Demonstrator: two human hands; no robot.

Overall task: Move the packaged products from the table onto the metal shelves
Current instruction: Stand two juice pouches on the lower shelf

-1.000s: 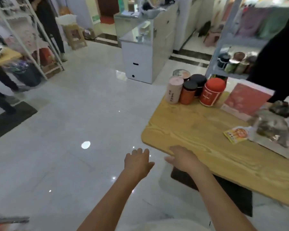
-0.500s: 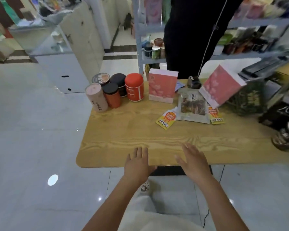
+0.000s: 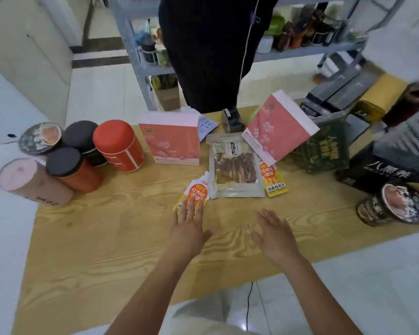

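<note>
Left hand [image 3: 188, 228] is held flat, fingers [image 3: 191, 206] straight, tips over the orange sachet [image 3: 196, 189]; contact unclear, probably lined up for pickup. Right hand [image 3: 273, 234] is spread above the desk [image 3: 107, 238], nothing grasped. Shelves [image 3: 300, 53] are seen behind.
</note>
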